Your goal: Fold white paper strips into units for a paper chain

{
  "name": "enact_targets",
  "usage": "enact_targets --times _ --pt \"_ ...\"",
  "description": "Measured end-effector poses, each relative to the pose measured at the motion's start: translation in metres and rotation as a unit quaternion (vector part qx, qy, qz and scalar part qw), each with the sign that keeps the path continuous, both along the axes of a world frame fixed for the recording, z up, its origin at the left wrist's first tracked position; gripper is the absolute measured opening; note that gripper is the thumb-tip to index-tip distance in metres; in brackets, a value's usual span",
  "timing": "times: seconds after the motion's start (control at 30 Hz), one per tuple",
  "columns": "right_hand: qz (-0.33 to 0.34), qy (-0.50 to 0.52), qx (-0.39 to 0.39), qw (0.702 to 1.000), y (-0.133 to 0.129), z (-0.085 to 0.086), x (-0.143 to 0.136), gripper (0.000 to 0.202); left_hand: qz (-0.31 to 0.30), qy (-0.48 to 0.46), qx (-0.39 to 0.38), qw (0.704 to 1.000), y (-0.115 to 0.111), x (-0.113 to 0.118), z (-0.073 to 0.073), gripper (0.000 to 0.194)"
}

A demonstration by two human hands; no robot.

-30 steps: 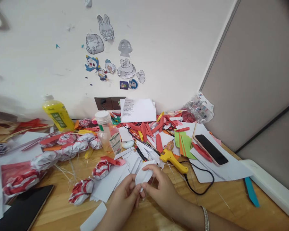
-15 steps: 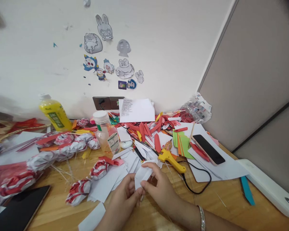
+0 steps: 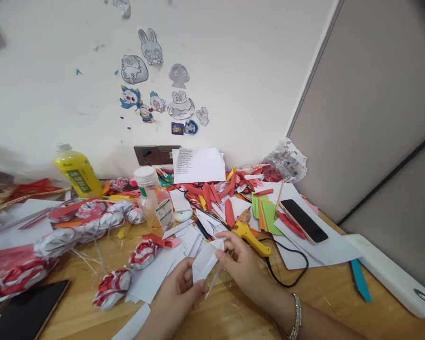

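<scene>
At far left, a dark-screened tablet (image 3: pixel 31 309) flat on the table (image 3: pixel 340 288); farther back, a yellow drink bottle (image 3: pixel 78 174) near the wall, probably there to stay out of the way; then red-and-white paper flowers (image 3: pixel 111 286) lying on their sides, perhaps for want of a base to stand on; behind them, a clear jar (image 3: pixel 149 205) with a white lid, upright; next, overlapping white sheets (image 3: pixel 156 271), seemingly spread for easy reach; left hand (image 3: pixel 186 285) with thumb and fingers pinching the lower edge of a folded white paper (image 3: pixel 204 260), between both hands and above the table, likely for a clear view of the crease; right hand (image 3: pixel 241 259) pinching its upper right corner, apparently for steadiness; just beyond, a yellow glue gun (image 3: pixel 250 237), nozzle toward the wall, presumably away from fingers; farther right, green paper slips (image 3: pixel 269 215) in a loose stack; then a smartphone (image 3: pixel 304 221), face up on white paper, possibly as a weight.
</scene>
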State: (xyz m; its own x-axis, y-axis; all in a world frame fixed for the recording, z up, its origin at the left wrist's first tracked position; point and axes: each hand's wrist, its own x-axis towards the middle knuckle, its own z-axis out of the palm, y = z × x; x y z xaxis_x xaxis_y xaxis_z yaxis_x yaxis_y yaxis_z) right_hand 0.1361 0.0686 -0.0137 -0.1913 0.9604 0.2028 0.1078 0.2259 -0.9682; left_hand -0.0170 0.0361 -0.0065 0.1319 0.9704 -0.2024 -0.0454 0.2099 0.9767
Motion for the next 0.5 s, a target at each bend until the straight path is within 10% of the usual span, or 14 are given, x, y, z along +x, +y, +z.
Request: enact_targets --times 0.5 --pt "0.079 0.042 -0.052 0.995 0.0008 0.0024 0.0 0.032 0.044 -0.031 -0.015 0.998 0.002 -0.0036 -0.0035 0.017"
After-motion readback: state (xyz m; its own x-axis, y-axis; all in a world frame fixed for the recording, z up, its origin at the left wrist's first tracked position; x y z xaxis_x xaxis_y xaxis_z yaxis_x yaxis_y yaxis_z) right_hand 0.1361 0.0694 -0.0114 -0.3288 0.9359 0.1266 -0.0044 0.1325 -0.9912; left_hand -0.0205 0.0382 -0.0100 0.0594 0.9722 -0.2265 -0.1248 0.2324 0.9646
